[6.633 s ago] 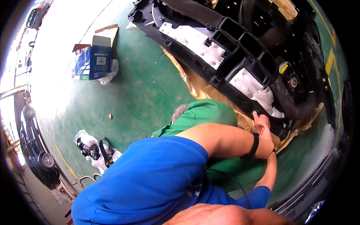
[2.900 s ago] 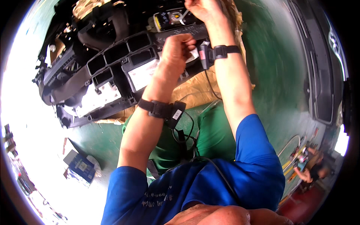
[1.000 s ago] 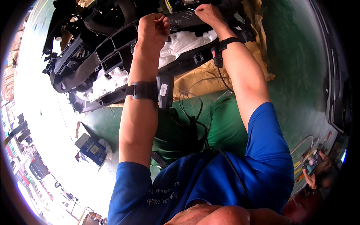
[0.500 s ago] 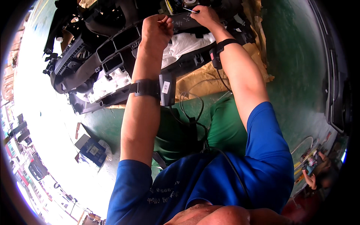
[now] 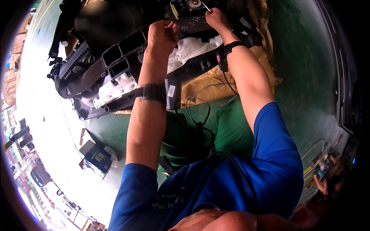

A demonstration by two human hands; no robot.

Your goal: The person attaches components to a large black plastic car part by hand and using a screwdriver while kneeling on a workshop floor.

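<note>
Before me lies a large black car dashboard assembly (image 5: pixel 115 54) with square duct openings and white padding (image 5: pixel 189 50). My right hand (image 5: pixel 216 19) is closed on a thin silver rod-like tool (image 5: pixel 206 6), whose tip points up and left toward a round metallic part (image 5: pixel 194 4) with a pale centre. Beside that part is a black unit with a yellow edge (image 5: pixel 177 8). My left hand (image 5: pixel 162 35) hovers over the dashboard's front section with its fingers curled in; what they hold, if anything, is hidden. Each forearm wears a black strap with a small box.
Brown paper (image 5: pixel 216 79) lies under the dashboard on the green floor (image 5: pixel 300 77). A cable (image 5: pixel 200 115) hangs between my arms. To the left on the floor sits a dark blue box (image 5: pixel 96 156). At the lower right another person's arm (image 5: pixel 321 184) shows.
My right hand has shifted slightly right and down, with the tool now tilted more steeply. A dark round shape now shows at the dashboard's upper left. The left hand stays curled, nearly in place.
</note>
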